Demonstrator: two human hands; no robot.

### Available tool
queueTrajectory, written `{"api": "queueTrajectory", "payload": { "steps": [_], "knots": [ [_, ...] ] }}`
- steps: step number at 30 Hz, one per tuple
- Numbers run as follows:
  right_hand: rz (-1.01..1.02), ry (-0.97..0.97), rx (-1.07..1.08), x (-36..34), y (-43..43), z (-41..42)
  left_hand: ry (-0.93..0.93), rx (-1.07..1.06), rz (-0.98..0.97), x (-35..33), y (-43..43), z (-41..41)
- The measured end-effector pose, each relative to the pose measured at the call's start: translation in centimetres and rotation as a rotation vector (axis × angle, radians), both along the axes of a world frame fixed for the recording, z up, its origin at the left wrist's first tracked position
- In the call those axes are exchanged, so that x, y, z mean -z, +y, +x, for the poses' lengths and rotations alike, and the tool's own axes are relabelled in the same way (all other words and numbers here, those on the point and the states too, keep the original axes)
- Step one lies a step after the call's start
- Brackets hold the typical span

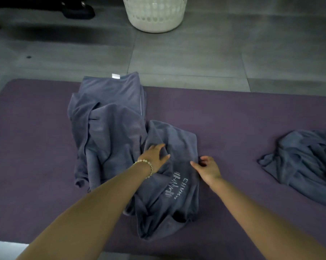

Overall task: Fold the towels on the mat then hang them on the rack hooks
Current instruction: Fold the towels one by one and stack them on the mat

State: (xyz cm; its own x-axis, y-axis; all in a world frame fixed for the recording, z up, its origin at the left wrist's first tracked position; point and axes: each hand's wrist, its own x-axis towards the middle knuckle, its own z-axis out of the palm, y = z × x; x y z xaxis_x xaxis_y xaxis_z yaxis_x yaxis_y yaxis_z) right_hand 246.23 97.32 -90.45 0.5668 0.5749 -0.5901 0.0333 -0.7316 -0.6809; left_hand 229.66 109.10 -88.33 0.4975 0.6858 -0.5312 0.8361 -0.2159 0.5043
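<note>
The logo towel point(177, 139) lies rumpled at the middle of the mat point(233, 113). The left hand point(154, 154) curves over a ridge of it; I cannot tell if it grips. The right hand point(208, 169) pinches its edge. It likely needs spreading flat and taut before any fold.

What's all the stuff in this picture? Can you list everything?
middle towels: one heap, blue-grey, mid-mat, white logo on the near part
right towels: one heap, blue-grey, mat's right side
mat: one, purple, on the floor
floor: grey tiles
basket: one, white, beyond the mat
dark thing: one, black, top left, too dim to tell
bracelet: one, pale beads, left wrist
left hand: rests on the middle towels
right hand: at their right edge, grip unclear
</note>
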Motion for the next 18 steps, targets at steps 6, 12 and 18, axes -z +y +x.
{"api": "queueTrajectory", "payload": {
  "steps": [6,12,18],
  "knots": [
    [0.099,0.264,-0.057,0.9,-0.8,-0.6,-0.148,-0.157,0.114,3.8,-2.7,0.2],
    [0.203,0.579,0.063,0.5,-2.0,1.5,-0.369,-0.285,-0.014,4.5,-4.0,1.9],
    [0.415,0.332,0.344,-3.1,-5.9,9.8,-0.627,-0.185,-0.144,-0.1,-6.6,8.6]
  ]
}}
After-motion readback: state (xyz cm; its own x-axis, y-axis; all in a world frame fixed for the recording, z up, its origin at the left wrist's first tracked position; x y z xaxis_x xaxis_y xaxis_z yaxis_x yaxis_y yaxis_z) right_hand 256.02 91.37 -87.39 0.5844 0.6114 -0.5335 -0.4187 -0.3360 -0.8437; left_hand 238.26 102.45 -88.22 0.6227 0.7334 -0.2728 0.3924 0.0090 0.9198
